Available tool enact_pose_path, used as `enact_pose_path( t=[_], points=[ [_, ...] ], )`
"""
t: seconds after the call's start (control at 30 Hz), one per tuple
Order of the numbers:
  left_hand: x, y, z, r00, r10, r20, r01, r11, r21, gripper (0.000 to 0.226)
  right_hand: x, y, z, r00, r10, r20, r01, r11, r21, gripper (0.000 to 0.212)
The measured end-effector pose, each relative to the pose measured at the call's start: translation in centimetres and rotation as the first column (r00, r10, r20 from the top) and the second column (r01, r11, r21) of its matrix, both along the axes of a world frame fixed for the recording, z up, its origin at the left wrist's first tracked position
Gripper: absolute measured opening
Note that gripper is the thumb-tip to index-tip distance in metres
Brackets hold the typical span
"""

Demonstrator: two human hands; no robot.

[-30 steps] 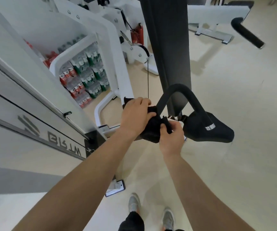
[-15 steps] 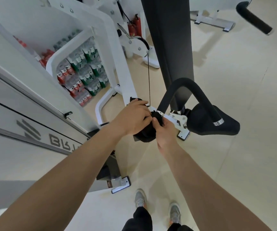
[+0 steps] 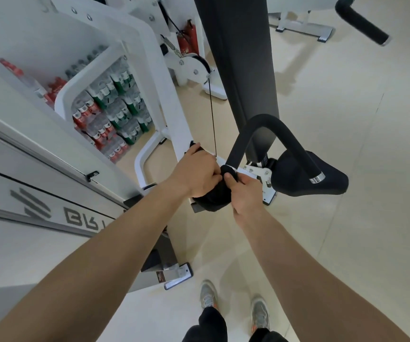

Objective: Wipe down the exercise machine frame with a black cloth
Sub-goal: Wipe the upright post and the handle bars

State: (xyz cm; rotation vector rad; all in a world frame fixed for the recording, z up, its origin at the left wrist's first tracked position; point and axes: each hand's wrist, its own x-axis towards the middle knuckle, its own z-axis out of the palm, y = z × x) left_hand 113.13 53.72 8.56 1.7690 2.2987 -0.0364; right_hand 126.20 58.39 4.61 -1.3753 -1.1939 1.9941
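View from a head camera, looking down along 2 bare forearms at a white exercise machine. The left hand [image 3: 196, 174] has its fingers curled over a bunched black cloth [image 3: 213, 197] and grips it against the lower end of the sloping white frame bar [image 3: 174, 112]. The right hand [image 3: 247, 193] pinches the cloth's right side, thumb pointing up, so both hands touch across the cloth. The cloth hangs a little below the hands.

Just right of the hands, a curved black padded handle [image 3: 260, 123] arches over a black seat [image 3: 297, 178]. A thin black cable [image 3: 212, 114] runs from a white pulley [image 3: 196, 67] down to the bar beside the left hand. Behind the bar's left edge, packs of bottled water [image 3: 110, 112] are stacked on the floor [image 3: 347, 144]. 2 red fire extinguishers [image 3: 189, 38] stand farther back. 2 grey shoes [image 3: 208, 294] show at the bottom.
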Motion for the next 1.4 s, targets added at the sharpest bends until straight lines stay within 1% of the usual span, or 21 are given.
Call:
enact_pose_path(
  t=[0.03, 0.1, 0.17, 0.23, 0.27, 0.33, 0.4, 0.47, 0.53, 0.63, 0.73, 0.77, 0.83, 0.87, 0.93, 1.0, 1.1, 1.17, 1.23, 1.3, 1.4],
  points=[
    [0.0, -0.1, -0.1, 1.000, 0.008, -0.001, -0.008, 0.999, 0.040, 0.035, -0.1, 0.0, 0.1, 0.999, 0.009, -0.046, -0.011, 0.999, -0.042, 0.020],
    [0.1, -0.3, -0.3, 1.000, 0.013, -0.023, -0.012, 0.998, 0.064, 0.038, 0.1, 0.2, 0.0, 0.998, 0.038, -0.056, -0.040, 0.999, -0.033, 0.018],
    [0.1, -0.2, -0.4, 0.998, -0.005, -0.065, 0.007, 1.000, 0.025, 0.039, 0.2, 0.6, -0.1, 0.997, 0.055, 0.046, -0.057, 0.997, 0.046, 0.007],
    [0.2, 0.2, -0.2, 0.995, -0.034, -0.091, 0.030, 0.998, -0.050, 0.040, 0.3, 0.8, -0.3, 0.989, 0.025, 0.147, -0.042, 0.993, 0.112, 0.017],
    [0.2, 0.4, -0.1, 0.996, -0.038, -0.086, 0.031, 0.996, -0.082, 0.040, 0.3, 0.8, -0.4, 0.987, 0.005, 0.162, -0.024, 0.993, 0.118, 0.023],
    [0.3, 0.5, 0.0, 0.997, -0.030, -0.074, 0.022, 0.995, -0.098, 0.042, 0.1, 0.6, -0.2, 0.985, -0.014, 0.175, -0.006, 0.994, 0.114, 0.026],
    [0.5, 0.1, 0.0, 0.997, -0.003, -0.072, 0.000, 0.999, -0.040, 0.042, -0.2, 0.5, 0.1, 0.988, -0.007, 0.157, -0.005, 0.997, 0.073, 0.020],
    [0.9, -0.5, -0.3, 0.996, 0.069, -0.062, -0.066, 0.996, 0.055, 0.040, -0.3, 0.4, 0.4, 0.995, 0.023, 0.102, -0.023, 1.000, 0.004, 0.013],
    [1.6, -1.0, -0.5, 0.988, 0.149, -0.038, -0.143, 0.981, 0.132, 0.036, 0.1, 0.5, 0.6, 0.997, 0.059, 0.040, -0.058, 0.998, -0.027, 0.017],
    [3.2, -1.7, -1.0, 0.979, 0.201, -0.029, -0.193, 0.965, 0.179, 0.032, 1.3, 0.9, 0.8, 0.991, 0.131, 0.040, -0.132, 0.991, 0.035, 0.024],
    [4.8, -2.5, -1.5, 0.968, 0.246, -0.056, -0.229, 0.950, 0.212, 0.040, 2.5, 2.0, 1.5, 0.978, 0.173, 0.114, -0.188, 0.971, 0.146, 0.031],
    [5.4, -2.6, -1.6, 0.958, 0.279, -0.058, -0.260, 0.938, 0.230, 0.044, 2.8, 2.5, 1.6, 0.972, 0.189, 0.138, -0.214, 0.958, 0.193, 0.029],
    [6.4, -2.5, -1.7, 0.931, 0.356, -0.079, -0.327, 0.912, 0.249, 0.049, 3.4, 3.4, 1.7, 0.957, 0.220, 0.191, -0.270, 0.916, 0.296, 0.016],
    [6.9, -2.3, -1.7, 0.914, 0.395, -0.098, -0.361, 0.898, 0.251, 0.050, 3.5, 3.7, 1.8, 0.952, 0.224, 0.209, -0.287, 0.891, 0.352, 0.014],
    [7.8, -1.8, -1.9, 0.877, 0.458, -0.144, -0.417, 0.875, 0.244, 0.049, 3.9, 4.5, 1.8, 0.950, 0.237, 0.203, -0.306, 0.833, 0.461, 0.021],
    [8.4, -1.2, -2.2, 0.844, 0.493, -0.211, -0.446, 0.864, 0.234, 0.044, 4.2, 5.4, 1.7, 0.938, 0.307, 0.161, -0.344, 0.775, 0.530, 0.026],
    [9.1, -0.5, -2.4, 0.793, 0.522, -0.313, -0.478, 0.852, 0.211, 0.039, 4.6, 7.0, 1.2, 0.860, 0.489, 0.150, -0.483, 0.679, 0.553, 0.026],
    [9.1, -0.1, -2.5, 0.787, 0.507, -0.350, -0.473, 0.862, 0.183, 0.037, 4.8, 8.1, 1.0, 0.797, 0.581, 0.164, -0.557, 0.601, 0.573, 0.025],
    [8.9, -0.1, -2.5, 0.795, 0.501, -0.342, -0.472, 0.865, 0.170, 0.035, 4.9, 8.8, 1.0, 0.750, 0.633, 0.192, -0.605, 0.541, 0.584, 0.026],
    [8.9, -0.3, -2.6, 0.793, 0.520, -0.317, -0.480, 0.854, 0.202, 0.033, 4.8, 9.3, 0.9, 0.702, 0.673, 0.232, -0.654, 0.481, 0.584, 0.025],
    [9.6, -0.5, -2.9, 0.769, 0.587, -0.254, -0.499, 0.799, 0.335, 0.020, 4.4, 9.9, 1.1, 0.673, 0.687, 0.273, -0.677, 0.424, 0.602, 0.022]
  ],
)
